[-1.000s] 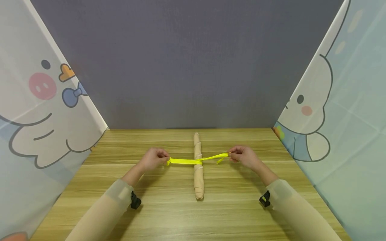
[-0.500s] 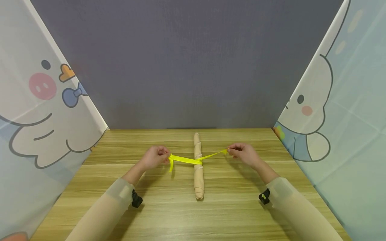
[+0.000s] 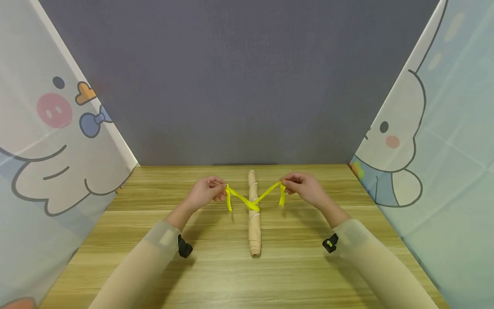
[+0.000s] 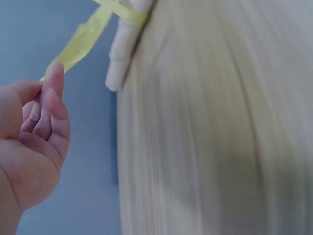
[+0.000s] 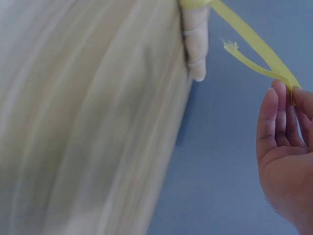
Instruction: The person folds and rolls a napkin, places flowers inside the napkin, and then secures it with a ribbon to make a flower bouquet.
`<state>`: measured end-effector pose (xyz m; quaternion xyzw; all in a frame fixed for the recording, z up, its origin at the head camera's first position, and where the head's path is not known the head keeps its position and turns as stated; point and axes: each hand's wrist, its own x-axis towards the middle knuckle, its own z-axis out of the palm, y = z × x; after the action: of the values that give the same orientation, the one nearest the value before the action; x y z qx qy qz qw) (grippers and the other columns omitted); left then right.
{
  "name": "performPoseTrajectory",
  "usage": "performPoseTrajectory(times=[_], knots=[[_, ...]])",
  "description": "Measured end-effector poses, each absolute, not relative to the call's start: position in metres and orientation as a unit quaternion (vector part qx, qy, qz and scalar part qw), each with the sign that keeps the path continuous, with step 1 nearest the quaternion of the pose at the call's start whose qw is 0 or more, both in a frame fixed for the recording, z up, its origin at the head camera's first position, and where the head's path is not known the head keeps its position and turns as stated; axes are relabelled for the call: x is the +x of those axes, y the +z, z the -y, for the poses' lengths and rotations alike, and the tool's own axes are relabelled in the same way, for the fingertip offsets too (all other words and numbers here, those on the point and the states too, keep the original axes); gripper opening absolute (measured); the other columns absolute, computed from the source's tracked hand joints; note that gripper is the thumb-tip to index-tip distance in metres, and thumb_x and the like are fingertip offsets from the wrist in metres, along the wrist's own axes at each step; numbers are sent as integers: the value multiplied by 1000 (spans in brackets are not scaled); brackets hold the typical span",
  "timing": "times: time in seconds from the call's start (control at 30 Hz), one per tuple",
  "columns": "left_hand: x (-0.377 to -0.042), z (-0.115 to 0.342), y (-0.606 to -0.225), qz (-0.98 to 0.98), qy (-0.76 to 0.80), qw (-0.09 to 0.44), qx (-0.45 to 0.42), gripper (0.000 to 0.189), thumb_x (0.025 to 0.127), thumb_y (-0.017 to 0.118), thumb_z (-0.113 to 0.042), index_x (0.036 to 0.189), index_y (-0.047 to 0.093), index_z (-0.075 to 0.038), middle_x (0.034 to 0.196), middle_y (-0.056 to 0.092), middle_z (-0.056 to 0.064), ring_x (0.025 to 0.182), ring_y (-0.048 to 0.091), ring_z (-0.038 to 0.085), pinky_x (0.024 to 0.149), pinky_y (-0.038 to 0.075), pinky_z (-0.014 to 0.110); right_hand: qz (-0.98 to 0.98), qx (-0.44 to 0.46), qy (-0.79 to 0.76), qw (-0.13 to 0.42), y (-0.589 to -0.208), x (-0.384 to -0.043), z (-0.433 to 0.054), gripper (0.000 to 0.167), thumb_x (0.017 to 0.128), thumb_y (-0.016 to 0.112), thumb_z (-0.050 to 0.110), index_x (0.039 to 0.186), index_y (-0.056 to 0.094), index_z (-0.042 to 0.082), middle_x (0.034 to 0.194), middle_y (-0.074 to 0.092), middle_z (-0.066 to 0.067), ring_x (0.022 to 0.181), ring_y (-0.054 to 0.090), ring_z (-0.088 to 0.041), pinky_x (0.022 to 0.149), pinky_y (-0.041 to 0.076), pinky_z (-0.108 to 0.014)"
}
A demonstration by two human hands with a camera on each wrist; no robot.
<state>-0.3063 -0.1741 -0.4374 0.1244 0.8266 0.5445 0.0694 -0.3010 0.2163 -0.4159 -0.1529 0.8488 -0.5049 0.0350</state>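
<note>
A beige rolled-up sheet (image 3: 254, 234) lies lengthwise on the table, its spiral end toward me. Around its middle passes a bright yellow ribbon (image 3: 253, 206), whose two ends cross on top and rise in a V. My left hand (image 3: 205, 192) pinches one end between thumb and forefinger, a short tail hanging below. On the other side my right hand (image 3: 305, 187) pinches the opposite end, also with a tail hanging. The right wrist view shows the frayed tip of the ribbon (image 5: 234, 46) beyond the fingers. Both hands are raised over the table.
The wood-grain table (image 3: 216, 279) ends at a dark grey panel (image 3: 239, 86) at the back. Cartoon-printed cloth walls stand at the left (image 3: 65, 163) and right (image 3: 444, 141). A small black device (image 3: 184, 246) sits at each wrist.
Both hands have moved inward and up, away from me. The ribbon ends went from nearly flat and taut to a slacker raised V, with a tail now hanging from each hand. The roll stayed put.
</note>
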Motion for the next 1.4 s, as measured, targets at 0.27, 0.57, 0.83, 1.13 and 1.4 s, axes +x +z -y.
performPoseTrajectory(times=[0.27, 0.57, 0.83, 1.13, 1.4], knots=[[-311, 146, -434, -779, 610, 78, 120, 27, 113, 64, -19, 132, 66, 0, 128, 77, 27, 97, 83, 24, 97, 63, 57, -835, -162, -525, 34, -407, -301, -201, 30, 110, 70, 24, 132, 77, 4, 111, 79, -14, 102, 77, -37, 82, 65, -28], [-312, 119, -448, -722, 678, 109, 85, 28, 115, 60, -19, 136, 59, -1, 124, 81, 20, 88, 82, 16, 82, 63, 34, -826, -175, -534, 36, -403, -299, -195, 31, 110, 70, 21, 132, 76, 0, 109, 78, -16, 107, 73, -50, 81, 65, -27], [-311, 103, -454, -679, 723, 109, 69, 32, 116, 59, -21, 140, 54, -2, 135, 77, 20, 85, 80, 11, 70, 55, 24, -820, -176, -543, 34, -401, -298, -191, 27, 110, 70, 17, 130, 77, 0, 105, 77, -16, 102, 74, -47, 79, 65, -27], [-311, 93, -459, -643, 755, 113, 58, 24, 117, 56, -21, 136, 56, -7, 113, 84, 7, 79, 74, 8, 66, 47, 23, -812, -187, -552, 29, -402, -297, -190, 25, 110, 69, 15, 128, 77, -2, 107, 76, -23, 90, 76, -25, 79, 64, -25], [-310, 93, -456, -608, 780, 139, 53, 27, 120, 49, -24, 140, 55, -8, 114, 83, -3, 82, 69, 6, 73, 45, 25, -813, -183, -551, 30, -403, -298, -189, 29, 110, 70, 15, 130, 75, -5, 106, 76, -21, 95, 76, -37, 79, 64, -26]])
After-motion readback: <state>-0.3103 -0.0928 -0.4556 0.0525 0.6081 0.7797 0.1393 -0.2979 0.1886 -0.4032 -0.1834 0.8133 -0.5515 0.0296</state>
